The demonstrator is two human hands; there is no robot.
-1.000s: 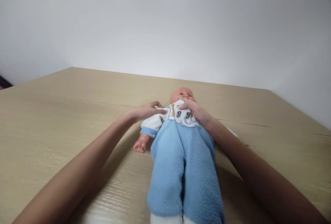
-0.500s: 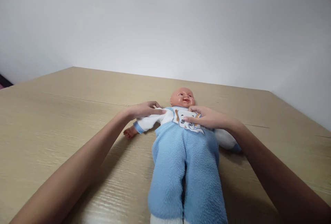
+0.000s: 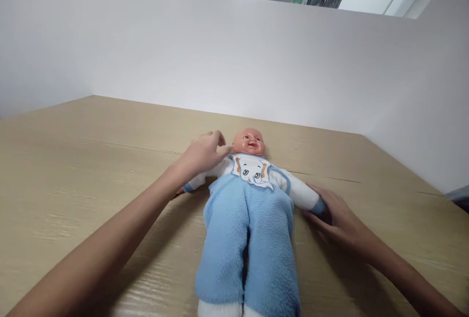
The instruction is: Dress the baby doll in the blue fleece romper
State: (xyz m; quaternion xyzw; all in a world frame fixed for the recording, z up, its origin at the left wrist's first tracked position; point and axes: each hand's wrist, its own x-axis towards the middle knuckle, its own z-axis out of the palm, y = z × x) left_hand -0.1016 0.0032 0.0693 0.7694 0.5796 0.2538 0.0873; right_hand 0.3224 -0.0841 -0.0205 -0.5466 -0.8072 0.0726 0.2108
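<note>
A baby doll (image 3: 234, 219) lies on its back on the table, head at the far end, in pale blue fleece trousers and a white top with an elephant face on the chest. My left hand (image 3: 208, 152) is over the doll's shoulder at the left, beside its neck, fingers curved and thumb apart from them; whether it touches the cloth is unclear. At the right, my right hand (image 3: 335, 215) wraps round the end of the doll's outstretched sleeve (image 3: 306, 196), at the blue cuff. That doll hand is hidden in my palm. The other doll hand is mostly behind my left wrist.
The doll rests on a light wood-grain table (image 3: 120, 126) with thin dark lines in its surface. White panels (image 3: 227, 53) rise behind the table and along its right side. Ceiling lights show over the panel's top edge. Something dark shows at the far right edge.
My right hand has left the doll's chest and moved right to its cuff, uncovering the elephant face. My left hand has lifted slightly towards the doll's neck. The view has tilted up a little.
</note>
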